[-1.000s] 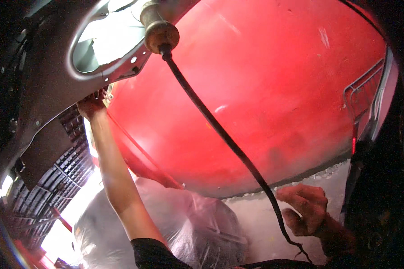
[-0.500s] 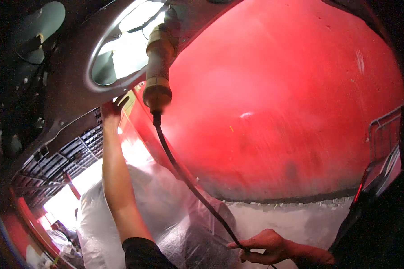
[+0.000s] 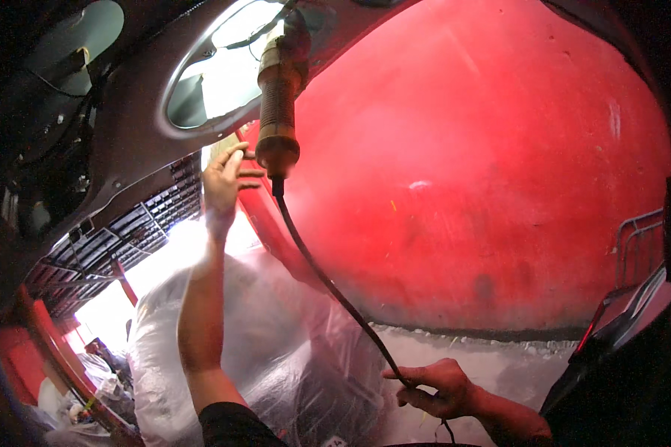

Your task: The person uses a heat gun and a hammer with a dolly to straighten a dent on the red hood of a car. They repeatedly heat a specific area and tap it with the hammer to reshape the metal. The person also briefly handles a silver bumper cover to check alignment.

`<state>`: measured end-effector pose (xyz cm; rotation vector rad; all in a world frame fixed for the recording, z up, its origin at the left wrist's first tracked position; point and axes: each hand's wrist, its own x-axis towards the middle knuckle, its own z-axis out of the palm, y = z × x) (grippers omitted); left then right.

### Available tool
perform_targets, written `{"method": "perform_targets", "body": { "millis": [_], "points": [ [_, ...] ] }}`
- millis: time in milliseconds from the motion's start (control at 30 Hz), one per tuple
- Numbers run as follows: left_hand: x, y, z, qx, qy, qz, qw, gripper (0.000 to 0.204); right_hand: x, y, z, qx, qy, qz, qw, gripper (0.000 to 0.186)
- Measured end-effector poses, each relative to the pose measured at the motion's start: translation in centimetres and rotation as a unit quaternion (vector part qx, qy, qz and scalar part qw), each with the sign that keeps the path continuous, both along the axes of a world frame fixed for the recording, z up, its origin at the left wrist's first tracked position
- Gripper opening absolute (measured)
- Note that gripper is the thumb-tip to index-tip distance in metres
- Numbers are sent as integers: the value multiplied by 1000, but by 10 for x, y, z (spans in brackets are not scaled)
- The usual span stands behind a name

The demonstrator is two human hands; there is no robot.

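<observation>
A work lamp with a ribbed, yellowish handle hangs upright, its upper end at the rim of a lit oval opening in a dark metal panel. My left hand is raised beside the lower end of the handle, fingers apart, with nothing seen in it; whether a fingertip touches the handle I cannot tell. From the lamp's bottom a black cable runs down to the right. My right hand, low in the picture, has its thumb and fingers closed round this cable.
A bulky form under clear plastic sheeting stands below my left arm. Beyond is a red wall with a metal rail at its right. Assorted items lie at the lower left, under a slatted roof.
My left hand has come out from behind the panel's lower edge and moved right, towards the lamp handle. The right hand keeps the cable. The whole view has shifted slightly.
</observation>
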<state>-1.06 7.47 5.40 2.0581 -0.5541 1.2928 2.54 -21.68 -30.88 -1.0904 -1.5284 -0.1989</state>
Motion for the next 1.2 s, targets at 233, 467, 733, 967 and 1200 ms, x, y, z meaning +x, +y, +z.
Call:
{"method": "perform_targets", "body": {
  "millis": [233,467,733,967,1200],
  "points": [
    [-29,-127,-133,6,-3,-267,964,67,-14,-6,-25,48,-28,-84,995,55],
    [-30,-82,-211,97,-53,38,993,64,-15,-7,-78,37,-33,-260,964,60],
    [90,-99,-396,58,563,-192,801,41,-69,-117,-327,-138,347,-600,707,35],
    [70,-111,-581,322,731,-157,580,44,-226,-225,-445,-250,379,-838,303,24],
    [37,-120,-670,338,758,-225,511,44,-286,-248,-440,-245,340,-893,167,29]
  ]
}}
